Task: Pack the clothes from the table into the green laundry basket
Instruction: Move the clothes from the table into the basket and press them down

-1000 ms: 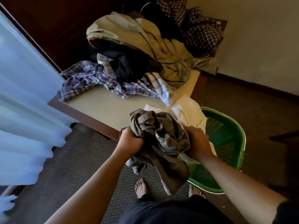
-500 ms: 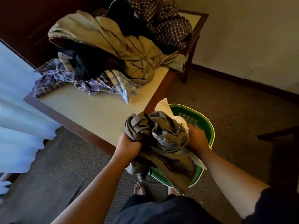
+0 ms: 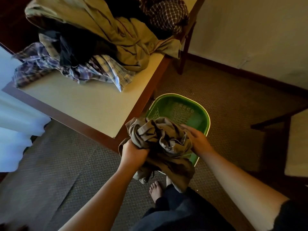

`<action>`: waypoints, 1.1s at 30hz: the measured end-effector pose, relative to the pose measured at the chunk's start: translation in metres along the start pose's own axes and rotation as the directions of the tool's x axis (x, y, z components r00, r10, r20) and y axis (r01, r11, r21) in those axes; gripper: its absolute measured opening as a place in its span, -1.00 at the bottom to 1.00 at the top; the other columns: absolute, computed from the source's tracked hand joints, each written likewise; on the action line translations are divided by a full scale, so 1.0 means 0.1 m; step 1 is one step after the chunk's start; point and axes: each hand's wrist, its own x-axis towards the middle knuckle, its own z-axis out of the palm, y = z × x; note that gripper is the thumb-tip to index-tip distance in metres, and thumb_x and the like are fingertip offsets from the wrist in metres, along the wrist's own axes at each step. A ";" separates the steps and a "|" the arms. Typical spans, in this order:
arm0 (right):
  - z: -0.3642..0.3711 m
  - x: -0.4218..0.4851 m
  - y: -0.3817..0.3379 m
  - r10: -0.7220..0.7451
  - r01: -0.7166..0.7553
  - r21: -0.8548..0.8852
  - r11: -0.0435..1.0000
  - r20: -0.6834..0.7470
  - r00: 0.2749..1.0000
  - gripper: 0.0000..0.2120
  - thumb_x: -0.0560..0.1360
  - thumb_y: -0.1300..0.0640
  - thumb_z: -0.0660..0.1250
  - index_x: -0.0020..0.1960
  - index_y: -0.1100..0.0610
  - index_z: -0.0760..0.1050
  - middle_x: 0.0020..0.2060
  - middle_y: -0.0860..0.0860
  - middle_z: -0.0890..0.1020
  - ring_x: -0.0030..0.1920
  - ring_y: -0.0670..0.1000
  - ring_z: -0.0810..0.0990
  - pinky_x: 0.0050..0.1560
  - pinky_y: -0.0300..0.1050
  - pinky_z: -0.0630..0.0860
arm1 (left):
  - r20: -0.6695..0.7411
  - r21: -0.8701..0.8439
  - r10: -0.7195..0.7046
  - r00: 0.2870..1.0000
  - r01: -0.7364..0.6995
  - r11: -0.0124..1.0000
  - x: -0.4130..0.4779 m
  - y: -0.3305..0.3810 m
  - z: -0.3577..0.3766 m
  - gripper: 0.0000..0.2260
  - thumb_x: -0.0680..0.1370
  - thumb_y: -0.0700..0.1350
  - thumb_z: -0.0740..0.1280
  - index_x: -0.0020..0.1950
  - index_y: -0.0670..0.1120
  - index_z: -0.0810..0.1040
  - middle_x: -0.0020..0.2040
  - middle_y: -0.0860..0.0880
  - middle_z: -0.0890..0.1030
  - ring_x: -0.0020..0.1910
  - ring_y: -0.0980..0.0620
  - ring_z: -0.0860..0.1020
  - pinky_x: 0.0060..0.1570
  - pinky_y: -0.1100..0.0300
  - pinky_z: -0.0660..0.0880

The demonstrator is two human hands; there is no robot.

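Head view | crumpled brown garment (image 3: 158, 139) is gripped by curled fingers of left hand (image 3: 133, 152) and clasped opposite by right hand (image 3: 197, 141) | held above near end of green laundry basket (image 3: 198, 120) | clothes (image 3: 108, 39) are heaped on table (image 3: 83, 105)

We have carried the grey-brown garment (image 3: 159, 139) from in front of the table (image 3: 80, 104) edge to just over the near end of the green laundry basket (image 3: 207, 117). Our left hand (image 3: 133, 152) and right hand (image 3: 197, 140) have come with it. The white cloth that showed behind the garment no longer shows, and the basket's far half now lies open to view.
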 end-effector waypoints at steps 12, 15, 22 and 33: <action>-0.34 -0.09 -0.20 0.055 -0.051 0.220 0.974 -0.012 0.998 -0.60 0.63 -0.32 0.07 0.41 -0.27 0.37 0.26 -0.12 0.53 0.33 -0.04 0.47 0.39 0.07 0.42 | -0.020 -0.077 -0.014 1.000 0.012 0.997 0.28 0.29 0.67 -0.62 0.45 -0.03 0.51 0.24 0.07 0.57 0.06 0.09 0.69 0.05 0.09 0.63 0.08 0.12 0.59; -0.60 0.14 -0.21 0.023 -0.023 0.061 0.998 0.001 1.000 -0.59 0.69 -0.17 0.05 0.50 -0.14 0.34 0.30 -0.08 0.48 0.35 -0.04 0.41 0.39 -0.05 0.35 | -0.085 -0.070 -0.055 0.995 0.049 0.996 0.38 0.42 0.82 -0.51 0.45 -0.05 0.54 0.34 0.05 0.49 0.10 0.09 0.66 0.03 0.09 0.60 0.01 0.20 0.49; -1.13 0.70 -0.21 0.076 0.070 -0.319 0.945 0.424 0.902 -0.49 0.70 -0.15 0.06 0.61 -0.05 0.19 0.59 -0.08 0.23 0.58 -0.01 0.18 0.54 -0.06 0.14 | -0.178 0.081 -0.218 0.960 0.235 0.969 0.25 0.57 1.28 -0.52 0.55 -0.17 0.41 0.45 -0.04 0.40 0.06 0.07 0.65 -0.12 0.15 0.59 -0.22 0.32 0.46; -1.42 1.03 -0.20 -0.025 0.423 -0.440 0.792 0.669 0.743 -0.48 0.70 -0.05 0.10 0.62 0.03 0.16 0.60 -0.05 0.23 0.58 -0.07 0.16 0.46 -0.23 0.08 | -0.251 0.036 -0.308 0.918 0.327 0.944 0.05 0.98 2.01 -0.43 0.63 -0.17 0.30 0.63 0.00 0.25 0.46 -0.11 0.51 0.19 -0.14 0.64 0.23 -0.07 0.58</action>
